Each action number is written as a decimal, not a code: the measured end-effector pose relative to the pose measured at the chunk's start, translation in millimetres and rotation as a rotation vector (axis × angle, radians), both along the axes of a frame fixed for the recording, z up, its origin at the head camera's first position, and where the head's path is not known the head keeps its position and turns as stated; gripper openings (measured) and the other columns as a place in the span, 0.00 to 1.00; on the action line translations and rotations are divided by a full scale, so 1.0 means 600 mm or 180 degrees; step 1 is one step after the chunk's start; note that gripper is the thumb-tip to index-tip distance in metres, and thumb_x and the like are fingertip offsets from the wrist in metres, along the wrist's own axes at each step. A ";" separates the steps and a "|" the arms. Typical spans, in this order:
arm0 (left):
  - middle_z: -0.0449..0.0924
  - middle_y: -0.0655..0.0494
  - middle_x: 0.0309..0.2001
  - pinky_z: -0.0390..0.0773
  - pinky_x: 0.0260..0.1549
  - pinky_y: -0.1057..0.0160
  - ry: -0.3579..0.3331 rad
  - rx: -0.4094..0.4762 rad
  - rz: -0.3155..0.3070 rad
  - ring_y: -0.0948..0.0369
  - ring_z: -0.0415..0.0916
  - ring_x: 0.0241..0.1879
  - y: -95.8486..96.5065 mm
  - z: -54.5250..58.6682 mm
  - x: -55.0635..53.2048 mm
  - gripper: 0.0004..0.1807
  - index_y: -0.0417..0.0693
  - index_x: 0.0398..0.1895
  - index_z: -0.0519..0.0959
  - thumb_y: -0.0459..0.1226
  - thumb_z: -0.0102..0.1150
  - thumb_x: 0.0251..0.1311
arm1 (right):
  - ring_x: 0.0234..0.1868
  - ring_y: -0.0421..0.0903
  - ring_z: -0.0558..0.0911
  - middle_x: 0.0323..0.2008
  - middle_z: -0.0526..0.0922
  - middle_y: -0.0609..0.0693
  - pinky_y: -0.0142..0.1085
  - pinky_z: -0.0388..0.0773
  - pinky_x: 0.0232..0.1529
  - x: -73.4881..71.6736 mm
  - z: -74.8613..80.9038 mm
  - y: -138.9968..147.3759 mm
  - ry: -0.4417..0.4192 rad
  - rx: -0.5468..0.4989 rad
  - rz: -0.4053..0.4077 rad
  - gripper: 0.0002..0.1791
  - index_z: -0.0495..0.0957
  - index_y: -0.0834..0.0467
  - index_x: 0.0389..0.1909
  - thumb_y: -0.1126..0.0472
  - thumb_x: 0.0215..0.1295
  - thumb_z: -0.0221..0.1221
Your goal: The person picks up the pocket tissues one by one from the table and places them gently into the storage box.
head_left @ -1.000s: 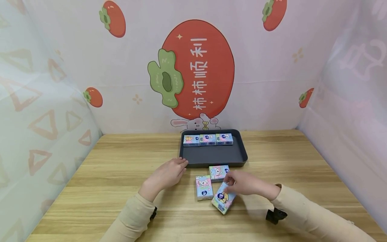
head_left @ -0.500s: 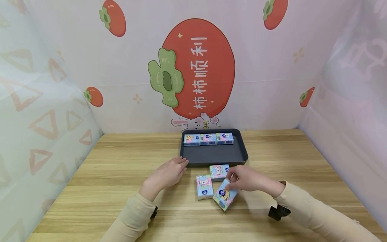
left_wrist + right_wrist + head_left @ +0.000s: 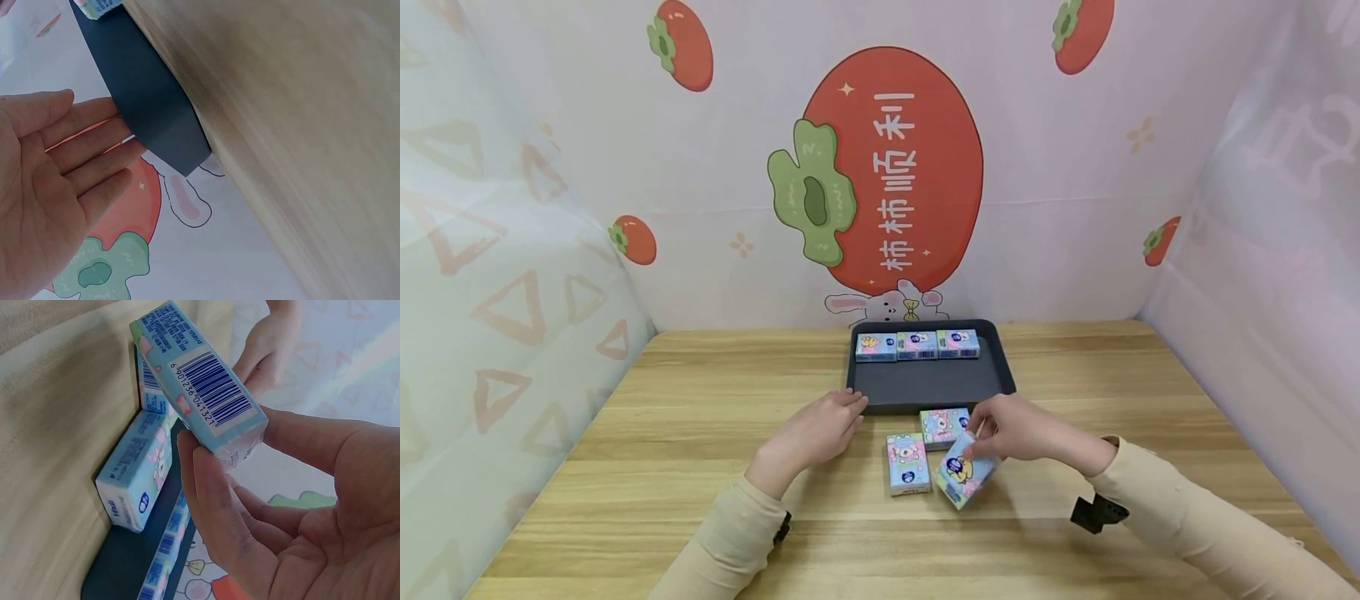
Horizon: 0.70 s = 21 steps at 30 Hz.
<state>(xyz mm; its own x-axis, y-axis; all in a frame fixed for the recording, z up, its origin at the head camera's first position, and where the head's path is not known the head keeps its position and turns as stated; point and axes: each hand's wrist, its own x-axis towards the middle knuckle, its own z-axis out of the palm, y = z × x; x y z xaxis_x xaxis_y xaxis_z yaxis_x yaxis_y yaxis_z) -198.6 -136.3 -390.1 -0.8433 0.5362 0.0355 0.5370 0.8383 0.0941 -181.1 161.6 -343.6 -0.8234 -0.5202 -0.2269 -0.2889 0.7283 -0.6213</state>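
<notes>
My right hand [image 3: 1026, 429] pinches a light-blue tissue pack [image 3: 964, 471] with a yellow cartoon on it, between thumb and fingertips at its upper end. In the right wrist view this pack is tilted, its barcode side [image 3: 209, 387] facing the camera. My left hand [image 3: 812, 429] has its fingers extended, fingertips at the near left corner of the dark grey tray [image 3: 932, 385]; the left wrist view shows them against the tray's side [image 3: 147, 94]. Two more tissue packs lie on the table: one [image 3: 907, 465] left of the held pack, another [image 3: 943, 427] against the tray's near edge.
Three tissue packs stand in a row along the tray's far side: left [image 3: 876, 347], middle [image 3: 917, 345] and right [image 3: 958, 343]. The wooden table [image 3: 715, 375] ends at a printed cloth backdrop [image 3: 722, 167], which also rises on both sides.
The right hand has moved up and to the right, carrying the pinched tissue pack with it and tilting it. The left hand and the other packs stay where they were.
</notes>
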 end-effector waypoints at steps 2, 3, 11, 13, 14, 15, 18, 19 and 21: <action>0.74 0.43 0.61 0.70 0.62 0.52 -0.0009 0.0007 0.0005 0.49 0.70 0.62 0.000 0.000 0.000 0.20 0.38 0.59 0.75 0.39 0.48 0.69 | 0.23 0.39 0.75 0.23 0.79 0.45 0.31 0.75 0.23 -0.003 0.003 0.001 0.0023 0.0022 -0.0014 0.17 0.80 0.60 0.37 0.53 0.52 0.69; 0.73 0.43 0.61 0.70 0.63 0.52 -0.0009 0.0008 0.0006 0.49 0.70 0.62 0.000 0.000 0.000 0.20 0.38 0.59 0.75 0.39 0.48 0.69 | 0.23 0.39 0.75 0.24 0.79 0.45 0.31 0.75 0.23 -0.005 0.004 0.001 0.0033 0.0023 -0.0022 0.17 0.80 0.61 0.37 0.53 0.52 0.69; 0.73 0.43 0.61 0.70 0.63 0.51 0.0007 0.0022 -0.0009 0.49 0.70 0.62 0.001 0.002 0.001 0.20 0.37 0.59 0.75 0.38 0.47 0.69 | 0.22 0.40 0.72 0.22 0.76 0.47 0.31 0.73 0.23 -0.021 0.016 0.004 0.0030 0.0044 -0.0111 0.15 0.80 0.60 0.35 0.54 0.53 0.69; 0.73 0.42 0.61 0.70 0.63 0.51 0.0008 0.0024 -0.0010 0.49 0.70 0.62 0.001 0.002 0.001 0.20 0.37 0.58 0.75 0.38 0.47 0.69 | 0.22 0.40 0.73 0.22 0.77 0.47 0.31 0.73 0.24 -0.025 0.018 0.004 0.0008 0.0034 -0.0126 0.15 0.80 0.60 0.35 0.54 0.53 0.68; 0.73 0.42 0.61 0.70 0.63 0.51 0.0005 0.0023 -0.0007 0.49 0.70 0.62 0.001 0.002 0.001 0.20 0.37 0.59 0.75 0.38 0.47 0.69 | 0.22 0.40 0.73 0.23 0.77 0.47 0.31 0.74 0.24 -0.027 0.020 0.004 0.0004 0.0027 -0.0133 0.15 0.80 0.60 0.35 0.54 0.53 0.68; 0.73 0.42 0.61 0.70 0.63 0.51 0.0006 0.0018 -0.0007 0.49 0.70 0.62 0.001 0.002 0.001 0.20 0.37 0.59 0.75 0.38 0.47 0.69 | 0.22 0.40 0.74 0.23 0.78 0.47 0.31 0.74 0.24 -0.029 0.021 0.005 -0.0003 0.0024 -0.0142 0.15 0.80 0.61 0.36 0.54 0.54 0.68; 0.73 0.43 0.61 0.70 0.63 0.51 0.0009 0.0006 -0.0001 0.49 0.70 0.62 0.001 0.002 0.001 0.20 0.37 0.59 0.74 0.39 0.47 0.70 | 0.22 0.40 0.75 0.24 0.79 0.48 0.31 0.76 0.24 -0.036 0.026 0.007 0.0012 0.0020 -0.0165 0.15 0.80 0.62 0.36 0.55 0.54 0.68; 0.73 0.43 0.61 0.70 0.63 0.51 0.0009 0.0004 0.0006 0.49 0.70 0.62 0.001 0.002 0.001 0.20 0.38 0.59 0.75 0.39 0.47 0.69 | 0.22 0.39 0.75 0.24 0.79 0.48 0.31 0.77 0.24 -0.039 0.026 0.007 0.0030 0.0018 -0.0168 0.16 0.80 0.62 0.37 0.55 0.54 0.68; 0.73 0.43 0.61 0.70 0.63 0.52 0.0012 0.0007 0.0008 0.49 0.70 0.62 0.001 0.001 0.001 0.20 0.38 0.59 0.75 0.39 0.47 0.69 | 0.22 0.39 0.76 0.25 0.80 0.48 0.31 0.78 0.24 -0.044 0.029 0.008 0.0054 0.0031 -0.0193 0.16 0.80 0.63 0.38 0.55 0.55 0.68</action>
